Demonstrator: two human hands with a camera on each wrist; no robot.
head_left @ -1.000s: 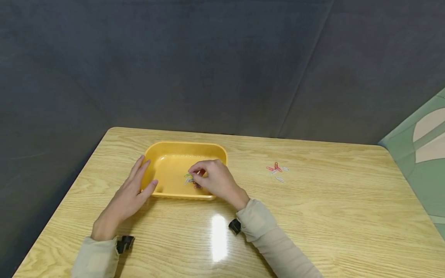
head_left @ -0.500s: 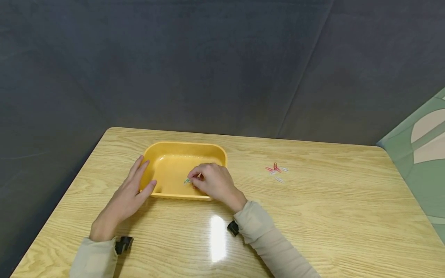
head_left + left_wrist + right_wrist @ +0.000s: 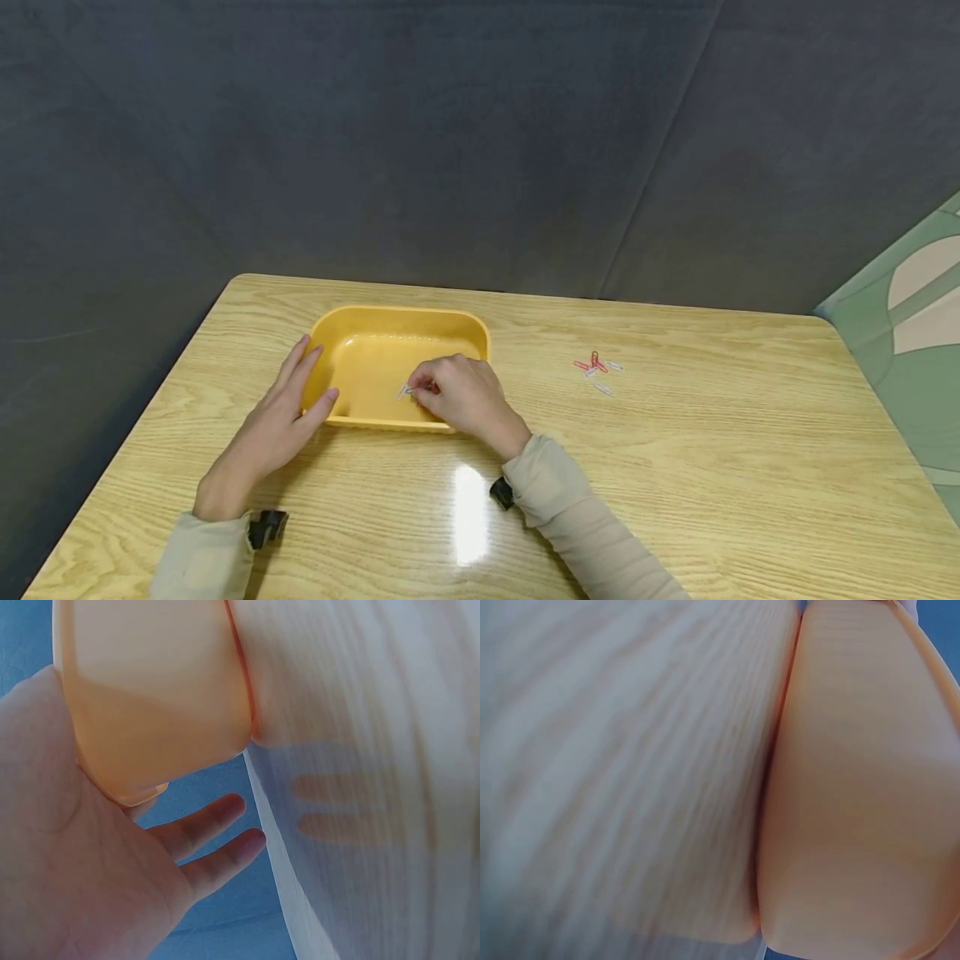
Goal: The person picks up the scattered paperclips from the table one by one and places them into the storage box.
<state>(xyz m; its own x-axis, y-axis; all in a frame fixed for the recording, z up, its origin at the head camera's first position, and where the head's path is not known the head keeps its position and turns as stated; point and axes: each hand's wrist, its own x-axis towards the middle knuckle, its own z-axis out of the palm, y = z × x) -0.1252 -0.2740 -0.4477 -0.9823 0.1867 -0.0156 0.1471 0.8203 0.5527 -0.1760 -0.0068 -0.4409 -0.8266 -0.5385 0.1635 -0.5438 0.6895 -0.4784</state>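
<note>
A yellow plastic tray sits on the wooden table. My left hand rests against its left end, fingers extended over the rim and thumb inside. In the left wrist view, the palm lies beside the tray's outer wall, with two straight fingers apart from it. My right hand reaches down into the tray's right part, thumb and index finger pinching at a small bunch of paper clips. White clips show by the fingertips; the hand hides most others. The right wrist view shows only the tray's outer side and tabletop.
Several red and white paper clips lie loose on the table, right of the tray. A dark cloth partition stands behind the table's back edge, and a green patterned panel is at the far right.
My right hand has lowered slightly toward the tray's floor. The green clip at its fingertips has dropped lower and is now mostly out of sight. The left hand stays put.
</note>
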